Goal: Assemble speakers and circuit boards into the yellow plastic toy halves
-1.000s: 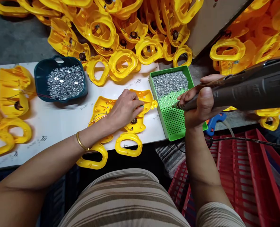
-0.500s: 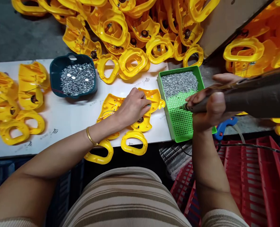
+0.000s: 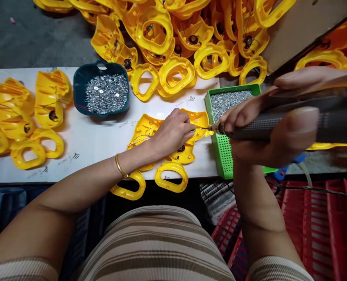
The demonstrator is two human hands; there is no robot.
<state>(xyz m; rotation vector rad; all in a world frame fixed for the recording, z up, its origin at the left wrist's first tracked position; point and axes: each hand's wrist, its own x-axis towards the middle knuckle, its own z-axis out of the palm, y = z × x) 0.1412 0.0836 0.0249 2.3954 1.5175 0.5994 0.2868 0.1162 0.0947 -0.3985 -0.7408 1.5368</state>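
A yellow plastic shell (image 3: 150, 127) with two loop handles lies open side up at the front edge of the white table (image 3: 97, 144). My left hand (image 3: 173, 132) rests on it, fingers pinched on a small part near its right end. My right hand (image 3: 267, 128) is wrapped round a dark electric screwdriver (image 3: 302, 121). Its bit tip (image 3: 210, 128) points left and sits just right of my left fingertips, over the shell's right edge. The green screw tray (image 3: 224, 156) lies directly under that hand.
A dark teal tub of silver screws (image 3: 105, 93) stands at the back left of the shell. Yellow shells are heaped along the back (image 3: 176, 35) and stacked at the left (image 3: 29, 113). Red crates (image 3: 308, 226) sit below the table on the right.
My right hand has carried the screwdriver left from above the green tray, bringing the bit up to the shell by my left fingertips. My left hand stays on the shell.
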